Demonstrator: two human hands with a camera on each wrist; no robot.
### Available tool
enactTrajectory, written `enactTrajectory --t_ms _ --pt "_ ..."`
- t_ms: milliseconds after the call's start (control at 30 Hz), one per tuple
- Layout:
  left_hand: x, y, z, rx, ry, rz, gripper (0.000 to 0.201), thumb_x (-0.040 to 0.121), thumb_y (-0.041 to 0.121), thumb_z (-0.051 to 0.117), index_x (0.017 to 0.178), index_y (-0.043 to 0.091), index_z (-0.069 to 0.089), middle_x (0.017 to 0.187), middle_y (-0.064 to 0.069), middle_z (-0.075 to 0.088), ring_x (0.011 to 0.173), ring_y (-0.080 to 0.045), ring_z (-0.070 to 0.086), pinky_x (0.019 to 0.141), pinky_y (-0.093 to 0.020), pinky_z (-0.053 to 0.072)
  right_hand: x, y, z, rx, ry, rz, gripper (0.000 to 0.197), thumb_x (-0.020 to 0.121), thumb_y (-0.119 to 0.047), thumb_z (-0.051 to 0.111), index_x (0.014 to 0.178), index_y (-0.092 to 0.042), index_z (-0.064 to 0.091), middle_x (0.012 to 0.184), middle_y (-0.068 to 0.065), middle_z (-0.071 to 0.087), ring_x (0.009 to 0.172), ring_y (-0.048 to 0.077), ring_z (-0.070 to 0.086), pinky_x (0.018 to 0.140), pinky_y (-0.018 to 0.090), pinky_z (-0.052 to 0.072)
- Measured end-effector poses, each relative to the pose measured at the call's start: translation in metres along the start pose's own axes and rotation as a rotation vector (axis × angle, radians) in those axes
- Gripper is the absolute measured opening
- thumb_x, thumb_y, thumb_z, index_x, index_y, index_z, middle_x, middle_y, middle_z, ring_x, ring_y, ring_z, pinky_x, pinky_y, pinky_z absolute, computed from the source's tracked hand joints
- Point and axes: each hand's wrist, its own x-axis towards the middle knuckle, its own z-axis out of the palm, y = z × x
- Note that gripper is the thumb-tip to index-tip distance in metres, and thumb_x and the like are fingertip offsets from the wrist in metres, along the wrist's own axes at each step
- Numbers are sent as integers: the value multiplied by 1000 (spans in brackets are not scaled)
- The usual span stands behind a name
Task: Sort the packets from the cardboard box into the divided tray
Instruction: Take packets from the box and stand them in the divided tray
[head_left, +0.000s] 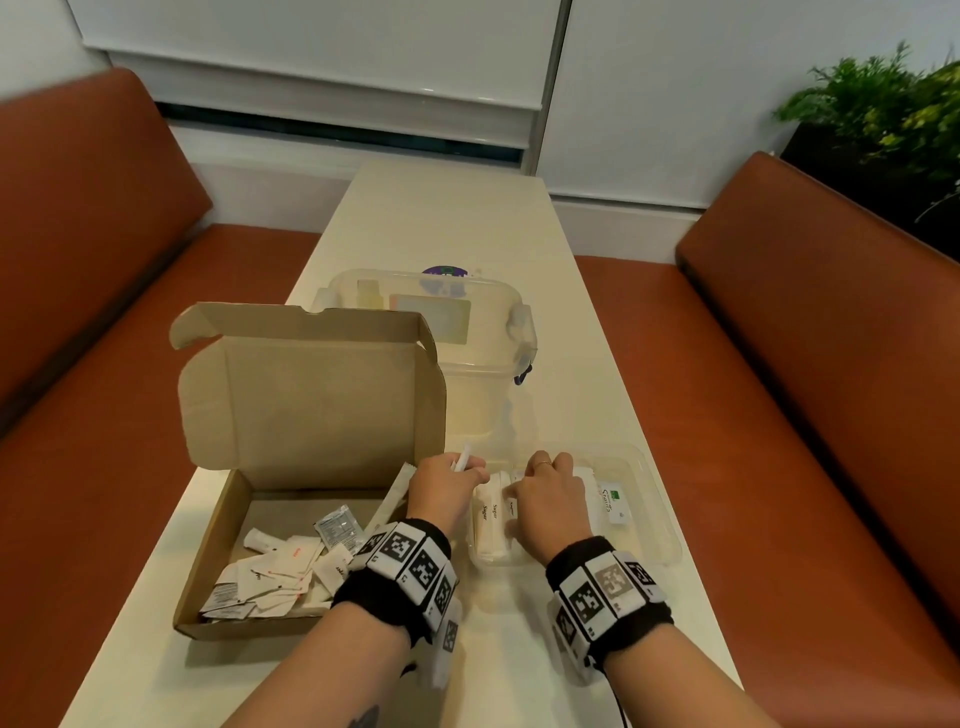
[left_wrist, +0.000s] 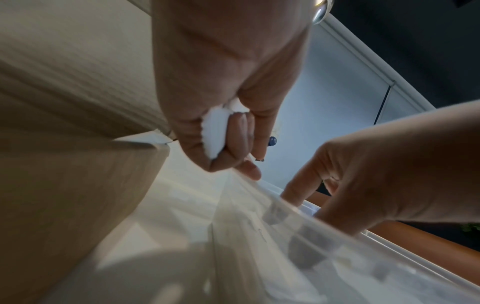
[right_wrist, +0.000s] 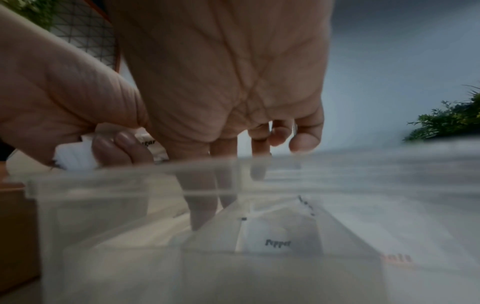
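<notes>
Left hand (head_left: 451, 486) grips white packet (left_wrist: 215, 131) | right hand (head_left: 551, 500) fingers in divided tray (head_left: 657, 499)

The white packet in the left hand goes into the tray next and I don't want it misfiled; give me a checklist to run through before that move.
1. White packet held firmly in left hand: ok.
2. Packet's label read: cannot tell, print hidden.
3. Left hand at divided tray: ok, beside its left edge.
4. Sugar packets already filed in the left compartment: ok.
5. Right hand clear of the drop spot: not ok, its fingers reach into the tray.
6. Cardboard box emptied: not ok, packets remain.
</notes>
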Motion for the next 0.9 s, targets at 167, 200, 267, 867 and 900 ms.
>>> enactTrajectory --t_ms 167,200,267,867,900 --pt "-2 2 0 -39 -14 -11 12 90 18 60 80 21 66 89 2 65 76 -21 56 83 -36 48 0 3 2 47 5 -1 33 86 -27 62 119 -25 64 122 3 45 116 26 35 91 33 39" --pt "-3 3 1 -60 -26 -14 16 93 22 55 81 20 65 92 2 67 80 -27 58 87 -40 49 0 4 2 70 1 -2 34 86 -30 62 120 -27 64 122 2 45 116 25 35 92 33 39" --pt "-4 6 3 -125 -62 -34 28 99 30 43 94 13 65 93 -1 69 66 -25 56 76 -38 52 0 6 1 144 5 3 36 87 -36 60 122 -28 62 123 1 47 117 23 35 94 33 39" --pt "-12 14 10 -194 -120 27 22 94 35 54 85 17 63 65 1 53 52 -11 48 57 -25 40 -10 18 -14 1297 22 175 7 82 -9 70 88 -7 66 69 6 65 58 13 58 56 19 50" --pt "-12 14 9 -192 -96 37 20 92 33 59 84 15 63 67 -2 55 59 -15 50 62 -29 41 -9 22 -14 1304 47 181 6 83 -8 69 88 -6 69 67 5 64 57 12 57 55 17 49"
